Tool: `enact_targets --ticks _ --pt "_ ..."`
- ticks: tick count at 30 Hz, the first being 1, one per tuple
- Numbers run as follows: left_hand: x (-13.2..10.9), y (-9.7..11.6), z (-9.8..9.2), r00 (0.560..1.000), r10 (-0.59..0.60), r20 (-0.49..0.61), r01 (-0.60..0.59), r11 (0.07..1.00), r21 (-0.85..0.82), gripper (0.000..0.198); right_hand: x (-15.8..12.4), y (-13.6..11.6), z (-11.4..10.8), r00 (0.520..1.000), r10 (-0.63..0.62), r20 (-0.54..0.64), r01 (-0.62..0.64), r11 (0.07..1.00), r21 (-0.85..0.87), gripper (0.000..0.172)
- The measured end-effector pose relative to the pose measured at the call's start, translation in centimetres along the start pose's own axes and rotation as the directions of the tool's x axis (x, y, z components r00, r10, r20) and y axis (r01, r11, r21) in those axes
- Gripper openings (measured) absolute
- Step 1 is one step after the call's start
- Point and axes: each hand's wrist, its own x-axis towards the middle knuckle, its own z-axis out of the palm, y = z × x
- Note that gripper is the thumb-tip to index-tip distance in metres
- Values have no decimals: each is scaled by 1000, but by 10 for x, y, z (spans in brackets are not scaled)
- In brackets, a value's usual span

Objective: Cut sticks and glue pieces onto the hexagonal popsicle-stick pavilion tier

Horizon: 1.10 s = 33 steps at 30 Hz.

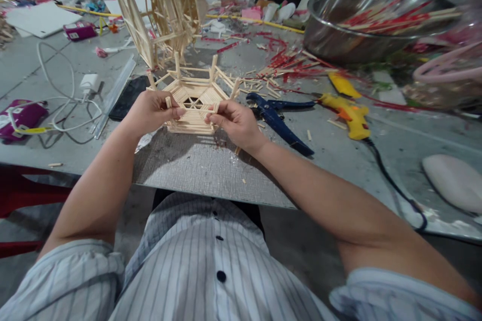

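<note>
A hexagonal frame of wooden sticks point(196, 124) rests near the table's front edge, with short posts standing at its corners. My left hand point(156, 109) is closed at its near left corner, thumb and fingers pinching a short post. At the near right corner my right hand point(234, 119) pinches another short post between thumb and fingers. The fingertips of both hands hide parts of those posts. Behind the frame stands a taller, tilted lattice structure of sticks point(161, 15).
Right of my hands lie blue-handled cutters point(280, 120) and a yellow glue gun point(348, 113) with a black cord. A metal basin point(331, 35) holds red-tipped sticks. A white charger point(90, 83), a dark phone-like slab point(128, 98) and purple boxes point(80, 31) lie left.
</note>
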Motion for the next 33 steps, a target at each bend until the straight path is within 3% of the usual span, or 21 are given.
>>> enact_targets --ticks 12,16,22,33 --pt "1 0 -1 1000 -6 21 6 1000 -28 22 -4 -6 6 996 -26 -90 18 996 -92 23" --pt "0 -2 -4 994 -18 109 28 996 -87 15 -4 -2 3 997 -24 -74 18 996 -87 26" --pt "-2 0 -9 984 6 180 20 990 -142 21 -4 0 1 996 -6 -91 3 999 -32 31" --pt "-2 2 -6 991 -22 133 37 993 -114 15 -6 -1 2 998 22 -57 -18 998 61 38"
